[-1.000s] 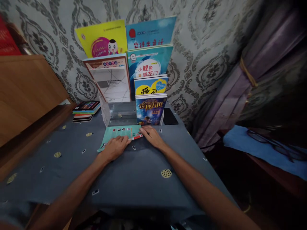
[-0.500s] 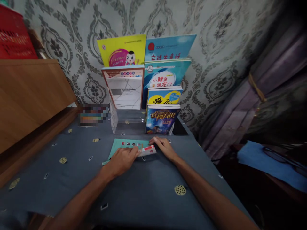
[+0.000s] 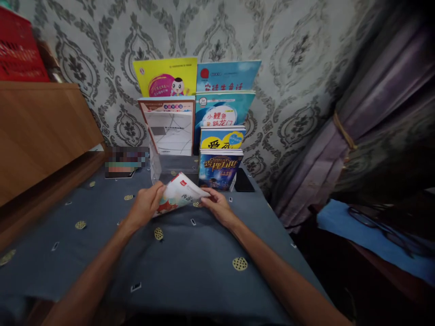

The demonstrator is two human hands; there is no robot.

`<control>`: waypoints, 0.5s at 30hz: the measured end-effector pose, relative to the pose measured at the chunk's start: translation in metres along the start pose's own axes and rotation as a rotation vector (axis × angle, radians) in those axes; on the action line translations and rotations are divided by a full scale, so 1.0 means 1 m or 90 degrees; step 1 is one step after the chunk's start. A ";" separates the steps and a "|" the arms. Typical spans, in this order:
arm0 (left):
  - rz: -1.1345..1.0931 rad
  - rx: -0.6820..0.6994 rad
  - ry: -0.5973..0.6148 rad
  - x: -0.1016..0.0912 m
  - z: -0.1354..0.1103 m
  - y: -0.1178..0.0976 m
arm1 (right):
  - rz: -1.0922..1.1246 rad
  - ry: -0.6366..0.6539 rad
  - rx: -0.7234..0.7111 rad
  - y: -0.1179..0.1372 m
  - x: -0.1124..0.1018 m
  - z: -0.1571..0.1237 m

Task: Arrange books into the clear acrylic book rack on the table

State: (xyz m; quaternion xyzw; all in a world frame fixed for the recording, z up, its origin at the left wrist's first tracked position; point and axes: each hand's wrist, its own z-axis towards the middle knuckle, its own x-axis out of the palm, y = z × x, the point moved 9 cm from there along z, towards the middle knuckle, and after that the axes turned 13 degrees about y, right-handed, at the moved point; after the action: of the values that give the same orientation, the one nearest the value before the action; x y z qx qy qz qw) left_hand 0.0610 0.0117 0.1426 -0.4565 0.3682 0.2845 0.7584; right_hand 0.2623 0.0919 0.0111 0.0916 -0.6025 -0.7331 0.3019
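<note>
A thin paperback book [image 3: 181,192] with a white and illustrated cover is raised, tilted, over the cloth in front of the rack. My left hand [image 3: 145,206] grips its left edge. At the opposite corner, my right hand [image 3: 217,206] pinches the cover between thumb and fingers. Just behind it stands a clear acrylic book rack [image 3: 155,167]. Its left side holds a yellow book [image 3: 166,72] and a brown-edged book [image 3: 170,131]. On the right are blue books [image 3: 229,74], a yellow-and-blue book [image 3: 222,138] and a dark blue book [image 3: 220,170].
A grey patterned cloth [image 3: 183,271] covers the table. Wooden furniture [image 3: 44,122] is at the left, near a blurred-out item [image 3: 125,160]. A black flat object [image 3: 244,180] lies right of the rack. Glasses [image 3: 370,217] rest on blue cloth [image 3: 336,217] beyond the right edge.
The book has been lifted and turned, so its white illustrated cover now shows instead of the green one. My left hand has shifted left and up; my right hand now grips a corner.
</note>
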 end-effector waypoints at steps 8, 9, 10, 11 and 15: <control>-0.125 0.036 -0.140 -0.031 0.004 -0.008 | 0.107 0.067 0.030 -0.014 0.041 -0.002; -0.155 0.035 -0.161 -0.033 0.004 -0.004 | 0.090 0.084 0.029 -0.013 0.045 -0.002; -0.190 0.029 -0.183 -0.033 0.004 0.002 | 0.067 0.098 0.027 -0.013 0.048 -0.003; -0.230 0.018 -0.204 -0.031 0.004 0.011 | 0.041 0.109 0.023 -0.012 0.050 -0.003; -0.440 -0.048 -0.272 -0.010 0.001 0.052 | -0.054 0.120 0.024 -0.009 0.050 -0.005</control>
State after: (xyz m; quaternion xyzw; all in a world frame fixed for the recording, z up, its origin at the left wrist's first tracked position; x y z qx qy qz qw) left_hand 0.0164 0.0337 0.1260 -0.5117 0.0165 0.1147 0.8513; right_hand 0.2217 0.0613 0.0125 0.1912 -0.5804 -0.7221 0.3242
